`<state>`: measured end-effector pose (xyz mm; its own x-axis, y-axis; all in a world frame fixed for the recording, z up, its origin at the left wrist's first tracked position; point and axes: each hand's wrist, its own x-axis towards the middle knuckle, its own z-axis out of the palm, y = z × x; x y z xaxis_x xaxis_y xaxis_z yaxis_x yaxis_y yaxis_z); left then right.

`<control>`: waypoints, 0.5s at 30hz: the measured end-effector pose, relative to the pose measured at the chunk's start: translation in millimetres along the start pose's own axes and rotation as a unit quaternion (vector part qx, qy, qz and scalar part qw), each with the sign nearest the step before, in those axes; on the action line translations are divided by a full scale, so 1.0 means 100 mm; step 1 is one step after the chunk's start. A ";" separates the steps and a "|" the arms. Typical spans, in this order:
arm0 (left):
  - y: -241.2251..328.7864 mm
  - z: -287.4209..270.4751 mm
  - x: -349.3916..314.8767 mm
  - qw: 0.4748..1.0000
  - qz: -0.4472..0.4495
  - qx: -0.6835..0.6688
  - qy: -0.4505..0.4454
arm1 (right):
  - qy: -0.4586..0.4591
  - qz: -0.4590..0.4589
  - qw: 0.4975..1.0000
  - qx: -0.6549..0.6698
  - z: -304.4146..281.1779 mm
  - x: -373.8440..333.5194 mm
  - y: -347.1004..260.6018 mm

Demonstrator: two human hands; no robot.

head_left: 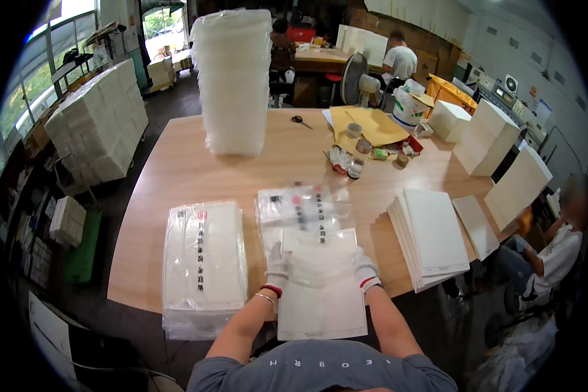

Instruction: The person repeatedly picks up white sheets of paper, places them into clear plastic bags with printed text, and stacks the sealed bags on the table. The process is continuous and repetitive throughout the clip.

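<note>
From the head camera I see both gloved hands working at the near edge of the wooden counter [176, 170]. My left hand [278, 264] pinches the left edge of a clear plastic sleeve [320, 261], and my right hand [366, 269] pinches its right edge; each grip is closed on that sleeve, holding it taut and flat over a white printed sheet [323, 307] that reaches toward my body. Holding it by both sides looks like the way to keep the limp film from folding, as I judge it. Just beyond the hands lies a loose pile of empty clear sleeves [300, 206], close enough to reach without leaning. To my left sits a wrapped stack of finished packs [204, 261], squared up near the counter's edge. To my right a fanned stack of white sheets [431, 238] lies near that hand, with a smaller sheet pile [475, 225] beside it. Farther back stands a tall column of clear sleeves [234, 81], well apart from my hands. Another person sits off the right edge, only partly visible.
</note>
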<state>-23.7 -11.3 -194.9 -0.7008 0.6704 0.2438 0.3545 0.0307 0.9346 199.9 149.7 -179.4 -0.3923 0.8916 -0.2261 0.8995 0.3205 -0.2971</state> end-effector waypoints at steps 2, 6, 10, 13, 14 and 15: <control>-0.16 -0.05 -0.12 0.965 -0.206 -0.156 -0.052 | -0.001 -0.045 0.999 -0.022 -0.02 -0.22 0.09; -0.02 -0.21 -0.49 0.996 -0.065 0.036 -0.055 | -0.040 -0.076 0.996 0.040 -0.01 -0.64 0.22; 0.33 -0.42 -1.11 0.993 -0.002 0.099 -0.061 | -0.066 -0.066 0.995 0.037 -0.17 -1.31 0.32; 0.46 -0.62 -1.62 0.976 0.011 0.172 -0.137 | -0.048 -0.106 0.989 0.095 -0.33 -1.95 0.40; 0.66 -0.68 -1.82 0.982 -0.085 0.087 -0.145 | -0.069 -0.082 0.991 0.081 -0.52 -2.26 0.33; 0.53 -0.78 -2.07 0.976 -0.061 0.084 -0.192 | -0.090 -0.066 0.992 0.066 -0.66 -2.46 0.27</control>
<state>91.3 -206.3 -175.9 -0.4726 0.8812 -0.0114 0.4020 0.2270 0.8871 333.4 -40.1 -70.7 -0.5430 0.7697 -0.3358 0.8102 0.3751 -0.4503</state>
